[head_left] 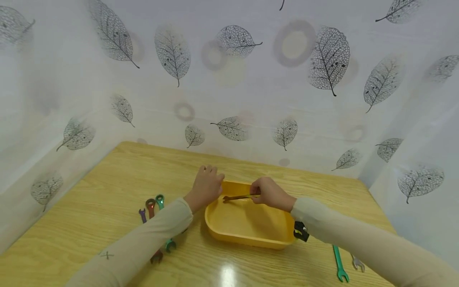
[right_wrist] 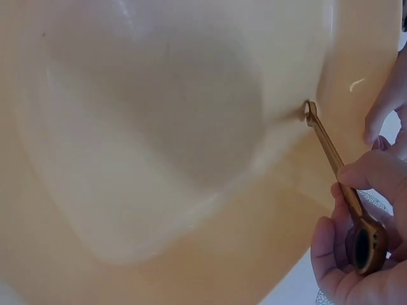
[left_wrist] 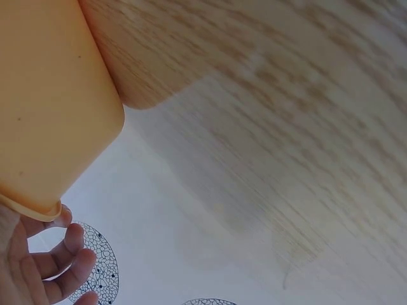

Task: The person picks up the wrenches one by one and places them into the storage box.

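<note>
On the broad, pale wooden table [head_left: 89, 187] sits a yellow, rounded-rectangular plastic basin [head_left: 247, 240], its far left rim pinched between the thumb and a finger of the left hand [head_left: 207, 188], likely to steady it. The right hand [head_left: 269, 193], thumb and fingers gripping one end, holds a slim bronze-coloured metal wrench [head_left: 236, 197] inside the basin, seemingly to leave its other end free; whether that tip touches plastic, I cannot tell.

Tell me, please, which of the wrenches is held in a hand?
The golden-brown wrench, pinched in the right hand above the yellow tray. The other visible wrenches lie on the table, outside the tray.
</note>
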A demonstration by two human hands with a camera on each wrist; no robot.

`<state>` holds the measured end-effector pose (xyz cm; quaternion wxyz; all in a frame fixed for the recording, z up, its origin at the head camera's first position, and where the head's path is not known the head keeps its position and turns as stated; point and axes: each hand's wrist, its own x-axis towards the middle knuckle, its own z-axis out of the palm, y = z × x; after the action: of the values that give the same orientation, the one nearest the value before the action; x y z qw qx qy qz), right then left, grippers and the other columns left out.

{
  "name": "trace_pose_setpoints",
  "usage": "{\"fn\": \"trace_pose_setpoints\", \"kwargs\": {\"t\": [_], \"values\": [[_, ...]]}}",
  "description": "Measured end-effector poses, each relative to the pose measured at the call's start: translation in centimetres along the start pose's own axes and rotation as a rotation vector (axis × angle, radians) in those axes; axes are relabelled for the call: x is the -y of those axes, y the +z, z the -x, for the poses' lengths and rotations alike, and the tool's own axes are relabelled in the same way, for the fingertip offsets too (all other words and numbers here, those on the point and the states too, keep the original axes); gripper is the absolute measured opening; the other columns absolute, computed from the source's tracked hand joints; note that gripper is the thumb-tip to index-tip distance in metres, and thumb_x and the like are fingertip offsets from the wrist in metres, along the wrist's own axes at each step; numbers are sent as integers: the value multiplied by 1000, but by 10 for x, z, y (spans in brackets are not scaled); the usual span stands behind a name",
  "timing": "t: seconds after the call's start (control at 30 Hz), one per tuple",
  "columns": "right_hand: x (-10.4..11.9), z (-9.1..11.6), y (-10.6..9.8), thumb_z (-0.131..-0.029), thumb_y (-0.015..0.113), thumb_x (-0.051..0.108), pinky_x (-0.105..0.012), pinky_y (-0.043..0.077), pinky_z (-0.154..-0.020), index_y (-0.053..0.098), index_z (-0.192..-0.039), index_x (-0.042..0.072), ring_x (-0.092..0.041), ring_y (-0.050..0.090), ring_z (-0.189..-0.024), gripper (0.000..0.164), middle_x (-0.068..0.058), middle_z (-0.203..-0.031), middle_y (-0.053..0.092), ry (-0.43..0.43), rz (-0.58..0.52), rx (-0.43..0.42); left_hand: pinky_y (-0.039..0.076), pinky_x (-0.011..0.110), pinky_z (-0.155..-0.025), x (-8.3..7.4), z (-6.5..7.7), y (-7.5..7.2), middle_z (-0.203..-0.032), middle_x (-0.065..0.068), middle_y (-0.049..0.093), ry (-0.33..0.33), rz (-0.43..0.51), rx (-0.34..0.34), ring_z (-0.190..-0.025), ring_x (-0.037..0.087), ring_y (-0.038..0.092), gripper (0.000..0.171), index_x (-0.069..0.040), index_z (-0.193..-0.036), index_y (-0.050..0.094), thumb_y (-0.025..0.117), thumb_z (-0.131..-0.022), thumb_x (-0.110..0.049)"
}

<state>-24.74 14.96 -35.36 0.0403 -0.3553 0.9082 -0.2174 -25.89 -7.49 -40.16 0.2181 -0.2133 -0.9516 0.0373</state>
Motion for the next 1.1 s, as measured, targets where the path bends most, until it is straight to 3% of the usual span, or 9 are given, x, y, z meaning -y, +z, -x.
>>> {"fn": "trace_pose_setpoints", "kwargs": {"t": [0.1,0.27,0.53,0.8,1.03,1.1], "values": [[-1,-3,0,-77,68,-2,-21,40,-58,67,-74,2,-5,44,-59,5,1,-65,58,-20,21,10,44,43,-89,0,0,-1,-93,9,65,-1,-4,5,-91,27,57,15,-14,-94,66,64,-82,-24],[0,-8,-2,-76,66,-5,-24,27,-57,51,-60,7,-8,26,-55,25,4,-57,30,-41,58,44,44,44,-89,0,0,-2,-93,9,65,2,-6,5,-91,27,57,15,-14,-93,66,64,-82,-24],[9,-11,-7,-74,63,-10,-21,22,-54,41,-55,10,-8,18,-53,35,5,-55,21,-24,91,106,44,43,-90,0,1,0,-94,8,64,5,-20,15,-93,26,58,16,-16,-95,66,63,-83,-25],[6,-17,-3,-71,67,-12,-21,22,-52,48,-52,7,-8,19,-52,32,6,-51,26,-5,161,145,44,43,-89,0,1,-3,-94,9,64,10,-22,3,-92,26,57,15,-15,-94,66,64,-82,-25],[3,-18,3,-68,76,-6,-19,37,-54,65,-58,4,-5,34,-51,18,2,-53,56,24,222,148,45,43,-89,-1,1,-5,-96,9,64,12,-13,15,-94,26,57,16,-15,-96,66,63,-83,-24],[2,-18,5,-68,76,-7,-18,36,-52,60,-53,5,-5,30,-50,24,3,-50,51,23,221,144,45,43,-90,-1,1,-5,-96,9,64,11,-18,16,-94,26,57,16,-15,-96,66,63,-83,-25]]}}
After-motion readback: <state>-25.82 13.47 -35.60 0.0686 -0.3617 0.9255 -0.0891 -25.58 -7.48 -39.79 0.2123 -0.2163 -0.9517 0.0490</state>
